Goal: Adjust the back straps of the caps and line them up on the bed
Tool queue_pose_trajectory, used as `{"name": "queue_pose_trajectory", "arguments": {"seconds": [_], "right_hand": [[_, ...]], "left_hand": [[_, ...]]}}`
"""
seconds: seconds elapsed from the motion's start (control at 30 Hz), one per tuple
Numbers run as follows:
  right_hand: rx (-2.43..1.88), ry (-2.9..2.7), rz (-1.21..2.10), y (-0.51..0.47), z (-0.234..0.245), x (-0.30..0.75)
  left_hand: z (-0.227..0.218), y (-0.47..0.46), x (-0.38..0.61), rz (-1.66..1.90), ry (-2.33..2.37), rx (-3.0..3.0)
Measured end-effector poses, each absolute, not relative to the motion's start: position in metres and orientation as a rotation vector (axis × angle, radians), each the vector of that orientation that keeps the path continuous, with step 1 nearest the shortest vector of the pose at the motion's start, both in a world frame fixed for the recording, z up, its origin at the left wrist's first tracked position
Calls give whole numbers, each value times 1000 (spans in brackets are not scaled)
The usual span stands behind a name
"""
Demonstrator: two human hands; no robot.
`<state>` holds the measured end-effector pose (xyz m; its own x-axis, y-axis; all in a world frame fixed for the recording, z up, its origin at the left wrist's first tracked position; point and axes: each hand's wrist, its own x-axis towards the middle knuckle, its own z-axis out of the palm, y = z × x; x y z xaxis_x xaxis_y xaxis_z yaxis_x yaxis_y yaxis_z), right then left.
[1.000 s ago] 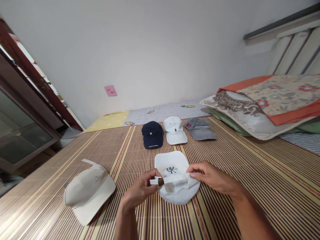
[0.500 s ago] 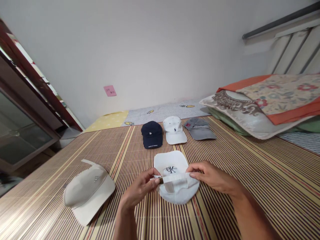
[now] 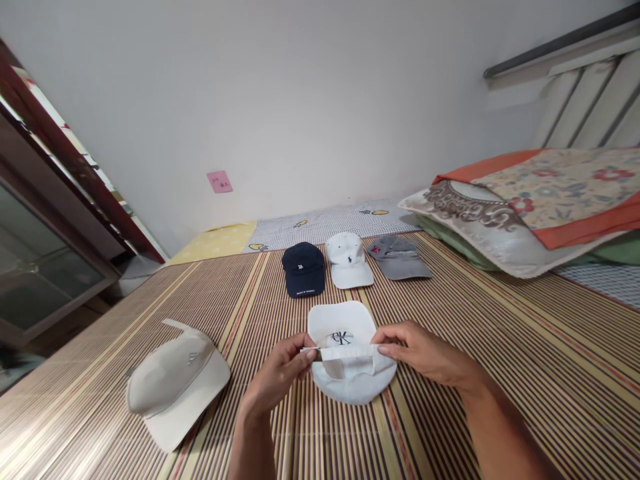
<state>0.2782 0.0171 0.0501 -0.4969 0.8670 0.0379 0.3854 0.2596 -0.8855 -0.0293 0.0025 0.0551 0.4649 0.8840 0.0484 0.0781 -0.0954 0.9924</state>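
A white cap (image 3: 345, 320) with a dark "CK" logo lies on the striped bamboo mat (image 3: 500, 347) right in front of me. Its white back strap (image 3: 350, 351) is stretched across it between my hands. My left hand (image 3: 280, 377) pinches the strap's left end, its fingers closed over the buckle. My right hand (image 3: 425, 353) holds the strap's right end against the cap with closed fingers.
A beige cap (image 3: 175, 383) lies to the left on the mat. Farther back sit a navy cap (image 3: 303, 269), a white cap (image 3: 348, 259) and a grey cap (image 3: 399, 258) in a row. Pillows (image 3: 530, 207) are stacked at the right; a dark cabinet (image 3: 45, 227) stands at the left.
My left fingers have slid in along the strap and now cover the brown buckle. The cap has shifted slightly. My right hand has stayed in place.
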Motion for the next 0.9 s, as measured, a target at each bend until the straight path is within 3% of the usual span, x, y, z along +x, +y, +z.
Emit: {"name": "queue_pose_trajectory", "arguments": {"seconds": [0.73,0.9], "right_hand": [[-1153,-2009,1159,13,54,280],[-1208,-1986,1152,14,52,282]], "left_hand": [[50,1,-40,782,952,1500],[50,3,-46,929,1061,1620]]}}
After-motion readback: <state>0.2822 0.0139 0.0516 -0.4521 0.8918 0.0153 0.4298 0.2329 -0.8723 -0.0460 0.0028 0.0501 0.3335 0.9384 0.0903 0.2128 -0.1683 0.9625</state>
